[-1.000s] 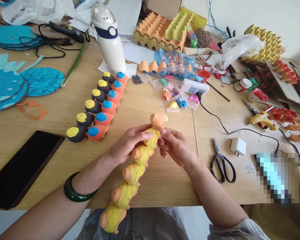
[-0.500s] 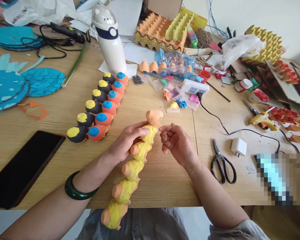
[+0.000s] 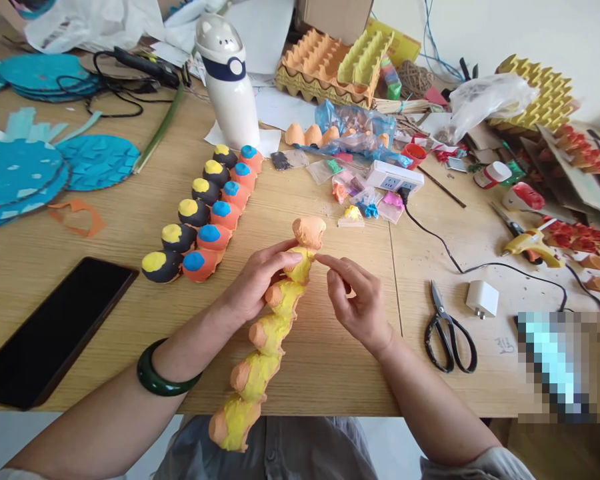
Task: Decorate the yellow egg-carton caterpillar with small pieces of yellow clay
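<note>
My left hand (image 3: 260, 280) is shut around the upper part of a long egg-carton strip (image 3: 269, 333), whose cups are orange and thickly coated with yellow clay. The strip's far end, a bare orange cup (image 3: 309, 232), sticks out past my fingers, and its lower end reaches over the table edge toward me. My right hand (image 3: 355, 300) holds nothing, and its extended index fingertip meets the yellow clay just below that cup. To the left lies a double row of egg-carton cups (image 3: 209, 233), black with yellow tops and orange with blue tops.
A black phone (image 3: 55, 330) lies on the wooden table (image 3: 330, 380) to the left, scissors (image 3: 447, 340) to the right. Ahead are clay packets (image 3: 365, 203), a power strip (image 3: 394, 177) and a white bottle (image 3: 229, 87). A glue gun (image 3: 530, 243) sits farther right.
My right hand has moved from pinching near the strip's top, through a curled pose beside it, to an extended index finger on the yellow clay. My left hand keeps its hold.
</note>
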Demonstrator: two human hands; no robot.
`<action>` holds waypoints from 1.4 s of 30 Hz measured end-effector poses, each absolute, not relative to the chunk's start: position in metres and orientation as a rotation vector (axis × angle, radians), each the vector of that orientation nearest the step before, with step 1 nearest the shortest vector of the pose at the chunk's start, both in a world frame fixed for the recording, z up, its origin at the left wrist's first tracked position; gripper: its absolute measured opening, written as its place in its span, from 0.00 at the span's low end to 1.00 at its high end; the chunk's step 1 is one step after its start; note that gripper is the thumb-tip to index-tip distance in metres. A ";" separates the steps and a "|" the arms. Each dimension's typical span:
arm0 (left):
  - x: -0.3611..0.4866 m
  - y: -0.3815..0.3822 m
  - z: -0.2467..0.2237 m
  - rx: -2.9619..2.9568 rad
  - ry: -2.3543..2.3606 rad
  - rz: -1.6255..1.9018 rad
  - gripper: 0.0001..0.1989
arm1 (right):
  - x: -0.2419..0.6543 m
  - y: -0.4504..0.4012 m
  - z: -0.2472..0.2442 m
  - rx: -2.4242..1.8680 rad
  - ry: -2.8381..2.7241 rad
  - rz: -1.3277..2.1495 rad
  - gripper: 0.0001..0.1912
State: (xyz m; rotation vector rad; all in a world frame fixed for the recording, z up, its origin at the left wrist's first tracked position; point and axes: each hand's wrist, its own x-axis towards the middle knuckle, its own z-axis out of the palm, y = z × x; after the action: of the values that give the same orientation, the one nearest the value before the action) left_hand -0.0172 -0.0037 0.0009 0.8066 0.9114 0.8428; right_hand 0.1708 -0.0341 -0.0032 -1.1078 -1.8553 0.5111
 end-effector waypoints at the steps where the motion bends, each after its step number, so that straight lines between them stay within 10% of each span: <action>1: -0.017 -0.004 0.001 0.817 0.908 0.847 0.11 | 0.171 -0.033 -0.005 -1.072 -1.934 0.383 0.18; 8: -0.016 -0.004 0.000 0.799 0.913 0.921 0.10 | 0.171 -0.031 -0.009 -0.963 -2.198 -0.018 0.22; 15: -0.017 -0.003 0.004 0.747 0.900 0.898 0.09 | 0.169 -0.033 0.001 -1.222 -1.443 0.915 0.10; 21: -0.019 -0.006 0.007 0.762 0.823 0.707 0.14 | 0.166 -0.023 0.003 -1.096 -0.956 1.615 0.20; 42: -0.012 -0.012 0.011 0.742 0.774 0.555 0.09 | 0.157 -0.034 0.011 -1.186 -1.028 1.536 0.23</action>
State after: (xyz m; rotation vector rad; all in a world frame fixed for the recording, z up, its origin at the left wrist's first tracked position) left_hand -0.0123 -0.0118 0.0110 0.7423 0.7736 0.5550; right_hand 0.1572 -0.0341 0.0114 -1.1862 -1.0275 1.5363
